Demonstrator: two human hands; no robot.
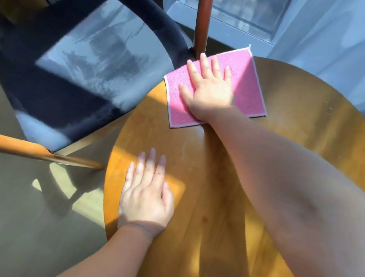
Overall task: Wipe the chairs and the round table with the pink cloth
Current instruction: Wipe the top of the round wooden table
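- Pink cloth point(242, 85) lies spread flat on the far left part of the round table point(306, 132), one corner hanging past the rim toward the chair point(74, 64).
- Your right hand point(207, 88) presses down on it, fingers straight and spread.
- Your left hand point(145, 194) rests flat on the bare wood near the table's left edge, fingers straight, holding nothing.
- Dark upholstery covers the chair seat, just beside the table.

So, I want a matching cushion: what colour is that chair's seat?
Dark navy blue. The chair seat shows best in the head view, partly paled by sunlight.
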